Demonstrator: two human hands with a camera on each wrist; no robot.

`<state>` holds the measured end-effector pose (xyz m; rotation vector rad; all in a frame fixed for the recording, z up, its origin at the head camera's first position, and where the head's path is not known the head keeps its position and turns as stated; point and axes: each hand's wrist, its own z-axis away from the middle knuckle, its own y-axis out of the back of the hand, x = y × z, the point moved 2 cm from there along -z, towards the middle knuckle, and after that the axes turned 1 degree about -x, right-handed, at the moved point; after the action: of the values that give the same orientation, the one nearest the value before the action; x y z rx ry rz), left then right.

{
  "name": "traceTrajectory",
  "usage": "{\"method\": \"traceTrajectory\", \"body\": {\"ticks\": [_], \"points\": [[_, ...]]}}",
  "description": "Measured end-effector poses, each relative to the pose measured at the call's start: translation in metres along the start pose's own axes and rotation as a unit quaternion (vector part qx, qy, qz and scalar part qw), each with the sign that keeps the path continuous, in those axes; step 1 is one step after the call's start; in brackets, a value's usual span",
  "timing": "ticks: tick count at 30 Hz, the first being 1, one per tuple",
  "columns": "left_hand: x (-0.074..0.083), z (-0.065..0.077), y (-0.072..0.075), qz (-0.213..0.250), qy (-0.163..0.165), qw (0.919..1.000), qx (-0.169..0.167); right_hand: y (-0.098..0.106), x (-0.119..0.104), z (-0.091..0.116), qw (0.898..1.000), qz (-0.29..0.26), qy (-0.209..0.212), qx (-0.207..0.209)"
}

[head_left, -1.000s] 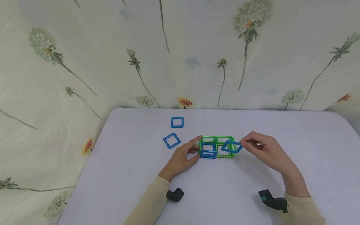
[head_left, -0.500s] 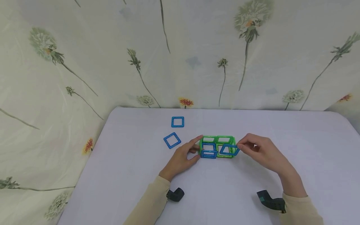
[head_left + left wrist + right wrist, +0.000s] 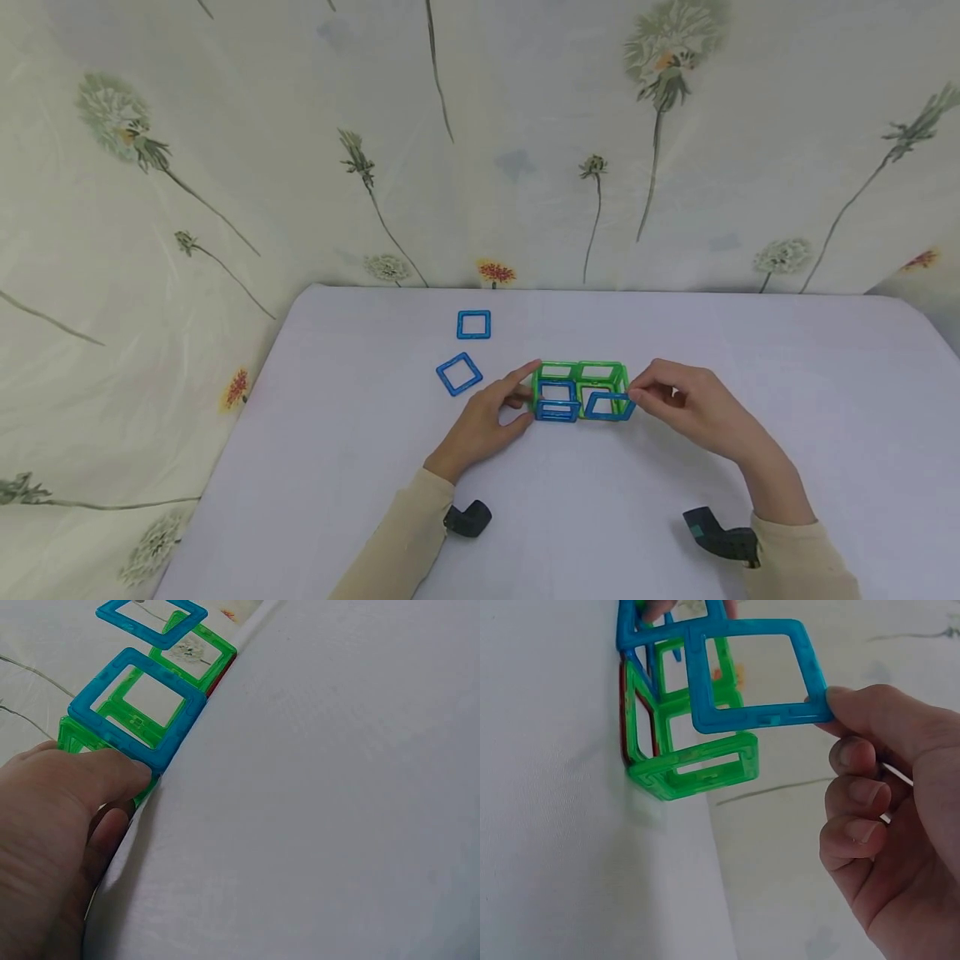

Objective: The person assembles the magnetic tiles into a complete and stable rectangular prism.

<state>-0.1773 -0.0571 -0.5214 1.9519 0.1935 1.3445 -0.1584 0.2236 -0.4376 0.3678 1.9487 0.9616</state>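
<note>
A box-like build of green and blue magnetic tiles [image 3: 597, 364] stands at mid-table in the head view. My left hand [image 3: 483, 421] grips its left end, thumb at the front corner and index finger stretched to the back. In the left wrist view that thumb presses the corner of a blue front tile [image 3: 101, 684]. Between thumb and fingertip, my right hand [image 3: 693, 408] pinches one corner of a blue square magnetic tile [image 3: 769, 718]. This tile slants over the front right of the build, its inner edge meeting the blue tile beside it in the right wrist view.
Two loose blue square tiles lie left of the build, one near the back [image 3: 474, 336] and one turned cornerwise [image 3: 468, 386]. A white cloth covers the table [image 3: 337, 400]. Black wrist devices [image 3: 468, 520] sit at both sleeves. A flower-print sheet [image 3: 480, 167] hangs behind.
My right hand has moved left and slightly down, bringing the blue tile lower onto the front right of the build. The left hand and the loose tiles stay put.
</note>
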Motion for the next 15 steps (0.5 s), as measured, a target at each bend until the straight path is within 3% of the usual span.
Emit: {"method": "traceTrajectory", "body": {"ticks": [15], "points": [[0.0000, -0.0001, 0.0004, 0.001, -0.003, 1.0000, 0.003, -0.0066, -0.0008, -0.0014, 1.000, -0.002, 0.012, -0.003]]}}
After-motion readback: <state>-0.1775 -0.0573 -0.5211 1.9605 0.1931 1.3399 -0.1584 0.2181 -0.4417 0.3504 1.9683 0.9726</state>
